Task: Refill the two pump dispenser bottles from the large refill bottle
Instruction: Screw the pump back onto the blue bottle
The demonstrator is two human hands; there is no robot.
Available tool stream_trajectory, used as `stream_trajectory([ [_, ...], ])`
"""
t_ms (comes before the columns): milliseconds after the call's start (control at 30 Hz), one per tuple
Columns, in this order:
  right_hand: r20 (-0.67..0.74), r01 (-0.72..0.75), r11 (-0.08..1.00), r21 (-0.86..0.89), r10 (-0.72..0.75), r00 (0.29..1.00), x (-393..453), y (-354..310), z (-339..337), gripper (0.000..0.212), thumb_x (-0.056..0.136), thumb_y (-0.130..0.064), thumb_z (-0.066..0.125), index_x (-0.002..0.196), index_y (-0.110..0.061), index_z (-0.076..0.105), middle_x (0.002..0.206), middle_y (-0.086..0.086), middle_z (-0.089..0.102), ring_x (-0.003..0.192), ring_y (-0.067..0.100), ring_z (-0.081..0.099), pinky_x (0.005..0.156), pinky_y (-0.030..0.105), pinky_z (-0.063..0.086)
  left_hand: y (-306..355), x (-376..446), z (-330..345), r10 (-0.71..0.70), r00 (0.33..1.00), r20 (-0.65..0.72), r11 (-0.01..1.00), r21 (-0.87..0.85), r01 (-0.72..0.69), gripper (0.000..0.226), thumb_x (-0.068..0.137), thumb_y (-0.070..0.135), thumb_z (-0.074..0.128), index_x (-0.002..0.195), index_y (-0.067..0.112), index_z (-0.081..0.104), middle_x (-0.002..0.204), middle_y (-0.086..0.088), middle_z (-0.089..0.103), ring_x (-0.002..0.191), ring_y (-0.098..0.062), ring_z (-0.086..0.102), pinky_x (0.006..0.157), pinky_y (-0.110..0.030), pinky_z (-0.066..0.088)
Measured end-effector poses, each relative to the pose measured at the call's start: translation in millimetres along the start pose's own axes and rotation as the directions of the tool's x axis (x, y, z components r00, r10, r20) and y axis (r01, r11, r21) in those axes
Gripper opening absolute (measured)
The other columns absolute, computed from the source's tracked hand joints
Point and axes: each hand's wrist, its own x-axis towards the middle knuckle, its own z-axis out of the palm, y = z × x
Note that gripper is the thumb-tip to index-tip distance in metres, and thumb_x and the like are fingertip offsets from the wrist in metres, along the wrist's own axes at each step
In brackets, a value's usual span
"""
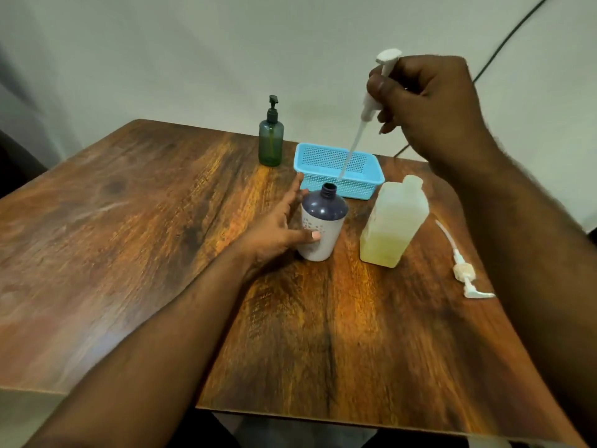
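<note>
Your right hand [429,105] grips the white pump [368,108], tube tip just above the open dispenser bottle [323,221]. Your left hand [274,227] touches that bottle, fingers straight.

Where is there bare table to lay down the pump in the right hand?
Widest: the left half of the table, left of the green bottle and open bottle. Also the near edge. Crowded: basket, refill bottle, loose pump at right.

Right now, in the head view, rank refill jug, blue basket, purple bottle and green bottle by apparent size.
1. Refill jug
2. Blue basket and purple bottle, too alike to split
3. Green bottle, smallest, though farthest away
</note>
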Motion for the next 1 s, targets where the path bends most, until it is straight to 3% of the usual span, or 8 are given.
stream_trajectory([
  [133,0.015,-0.027,0.999,0.036,0.027,1.0,-1.2,4.1,5.2,0.013,0.09,-0.021,0.062,0.093,-0.013,0.072,0.08,0.005,0.072,0.061,0.01,0.064,0.057,0.026,0.056,-0.1,5.3,5.7,-0.023,0.998,-0.05,1.0,0.017,0.024,0.107,0.074,-0.01,0.076,0.152,0.041,0.024,0.144,0.001,0.048,0.118,-0.01,0.059,0.094,-0.029,0.054],
  [233,0.033,-0.073,0.997,0.008,0.073,0.997,-6.2,10.7,11.5,0.012,0.09,-0.022,0.063,0.093,-0.014,0.072,0.078,0.0,0.071,0.058,0.007,0.064,0.057,0.023,0.055,-6.8,4.5,10.2,0.031,0.995,-0.097,0.994,0.107,-0.02,0.113,0.07,-0.002,0.082,0.153,0.041,0.019,0.131,0.013,0.052,0.109,-0.003,0.06,0.082,-0.018,0.056],
  [300,0.06,-0.114,0.993,-0.007,0.115,0.992,-9.4,15.7,16.2,0.015,0.09,-0.023,0.065,0.096,-0.012,0.073,0.078,-0.002,0.069,0.058,0.005,0.063,0.058,0.022,0.055,-10.4,4.7,10.9,0.045,0.995,-0.094,0.995,0.094,-0.036,0.11,0.075,0.003,0.08,0.154,0.041,0.013,0.126,0.022,0.05,0.111,0.0,0.056,0.082,-0.017,0.055],
  [467,0.147,-0.158,0.986,-0.045,0.163,0.976,-18.4,31.0,34.0,0.018,0.089,-0.024,0.068,0.096,-0.008,0.073,0.083,-0.002,0.07,0.064,0.007,0.064,0.062,0.028,0.057,-11.2,4.5,1.1,-0.013,0.996,-0.085,0.987,-0.158,0.0,0.062,0.095,0.027,0.056,0.151,0.038,0.031,0.142,0.014,0.051,0.127,-0.012,0.052,0.109,-0.041,0.04],
  [567,0.186,-0.201,0.976,-0.083,0.214,0.959,-25.5,42.2,45.0,0.02,0.088,-0.025,0.068,0.098,-0.008,0.073,0.094,0.002,0.073,0.078,0.011,0.067,0.07,0.034,0.058,-12.1,2.8,0.0,-0.01,0.994,-0.105,0.989,-0.146,-0.006,0.046,0.102,0.021,0.045,0.146,0.032,0.043,0.14,0.008,0.057,0.128,-0.017,0.054,0.103,-0.037,0.046],
  [700,0.246,-0.279,0.959,-0.045,0.281,0.928,-38.2,54.5,55.8,0.017,0.088,-0.022,0.069,0.098,-0.01,0.074,0.106,0.001,0.073,0.098,0.012,0.067,0.09,0.042,0.056,-13.1,0.7,-2.2,0.035,0.99,-0.139,0.99,-0.133,-0.054,0.045,0.098,0.016,0.053,0.142,0.024,0.048,0.136,0.0,0.06,0.126,-0.021,0.057,0.092,-0.034,0.054],
  [833,0.29,-0.252,0.965,-0.067,0.26,0.921,-52.2,65.2,61.5,0.018,0.09,-0.024,0.066,0.103,-0.013,0.073,0.104,-0.001,0.073,0.097,0.01,0.067,0.088,0.042,0.056,-11.3,0.1,-1.6,0.069,0.985,-0.156,0.99,-0.114,-0.088,0.047,0.095,0.011,0.056,0.142,0.016,0.049,0.131,-0.003,0.063,0.121,-0.02,0.061,0.094,-0.038,0.055],
  [1000,0.138,-0.195,0.98,0.031,0.189,0.972,-66.8,76.7,72.6,0.019,0.087,-0.026,0.07,0.103,-0.016,0.071,0.097,-0.009,0.07,0.091,0.001,0.065,0.081,0.025,0.056,-11.4,-1.2,-1.3,0.093,0.982,-0.164,0.989,-0.097,-0.11,0.047,0.095,0.009,0.056,0.142,0.014,0.048,0.131,-0.004,0.062,0.121,-0.02,0.061,0.095,-0.039,0.054],
])
